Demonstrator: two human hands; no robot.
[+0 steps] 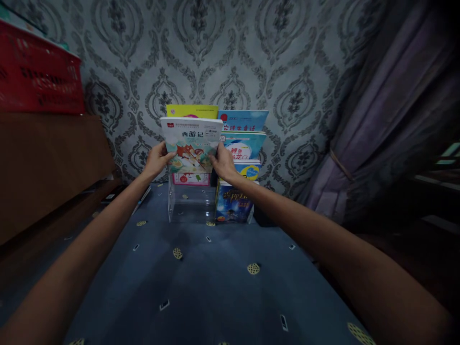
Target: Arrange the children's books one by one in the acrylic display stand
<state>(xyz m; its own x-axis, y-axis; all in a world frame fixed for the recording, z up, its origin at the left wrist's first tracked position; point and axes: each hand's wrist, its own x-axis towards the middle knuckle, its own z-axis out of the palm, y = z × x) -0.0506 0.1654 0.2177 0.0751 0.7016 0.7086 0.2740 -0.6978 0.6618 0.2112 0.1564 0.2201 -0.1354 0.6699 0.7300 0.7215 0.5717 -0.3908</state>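
Note:
Both hands hold a white and green picture-covered book (190, 134) upright by its side edges. My left hand (157, 160) grips its left edge, thumb on the cover; my right hand (223, 163) grips the right edge the same way. The book is in front of the left column of a clear tiered book rack (170, 199). Behind it a yellow book (192, 111) shows above, and a pink book (192, 179) below. Beside my right hand, the right column carries blue books (244, 119), a teal book (246, 139) and, lowest, a dark blue book (233, 203).
The rack stands on a dark blue patterned cloth (215, 287) against a patterned wall (143, 62). At left, a red basket (43, 72) rests on a brown wooden cabinet (53, 167). A purple curtain (359, 120) hangs at right. More books (143, 199) lie behind my left forearm.

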